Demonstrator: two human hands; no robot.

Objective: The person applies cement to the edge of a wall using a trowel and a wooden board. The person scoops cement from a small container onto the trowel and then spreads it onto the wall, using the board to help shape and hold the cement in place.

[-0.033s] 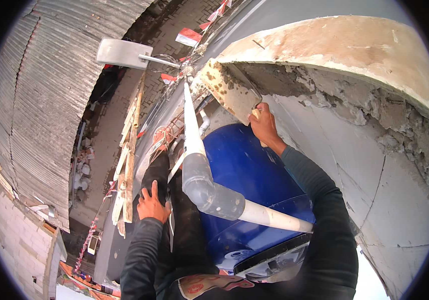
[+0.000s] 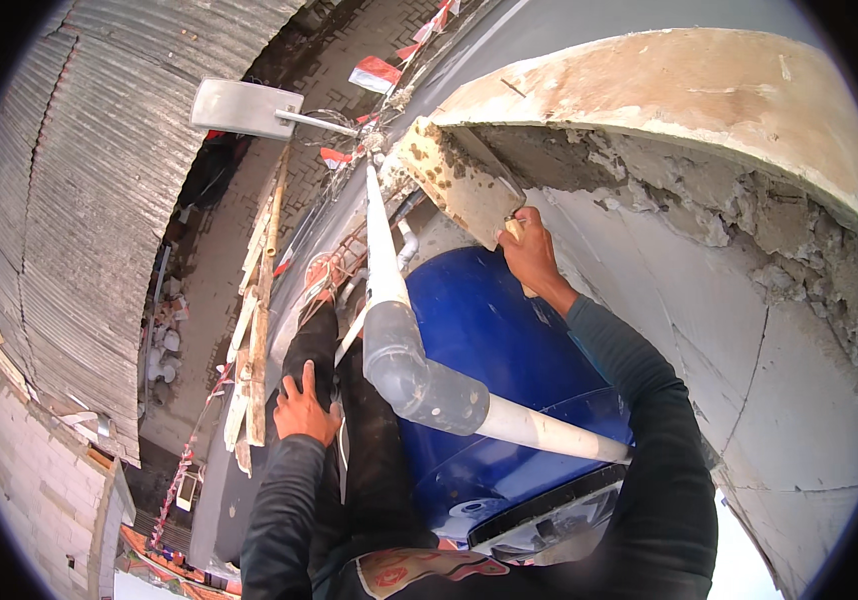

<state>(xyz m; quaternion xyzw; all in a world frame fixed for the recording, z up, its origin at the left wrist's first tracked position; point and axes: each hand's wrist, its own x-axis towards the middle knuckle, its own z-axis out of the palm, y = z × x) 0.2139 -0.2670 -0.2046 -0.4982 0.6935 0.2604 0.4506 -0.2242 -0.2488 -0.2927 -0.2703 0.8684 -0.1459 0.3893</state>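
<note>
My right hand [image 2: 532, 252] is wrapped round the pale wooden handle of a trowel [image 2: 515, 229]. It is at the lower corner of a mortar-spotted board [image 2: 457, 182], below a curved wooden formwork panel [image 2: 669, 75]; I cannot make out the trowel's blade clearly. Rough grey mortar [image 2: 749, 215] shows under the panel's edge, above a smooth grey wall [image 2: 689, 300]. My left hand [image 2: 306, 408] lies on my dark-trousered leg with its fingers spread and nothing in it.
Beneath my right arm stands a big blue tank [image 2: 499, 340]. A white pipe with a grey elbow [image 2: 409, 375] crosses in front of it. Left are wooden poles [image 2: 256, 330], a white panel-like lamp [image 2: 244, 107], red-and-white flags [image 2: 376, 74] and a corrugated roof [image 2: 109, 180], with a paved lane far below.
</note>
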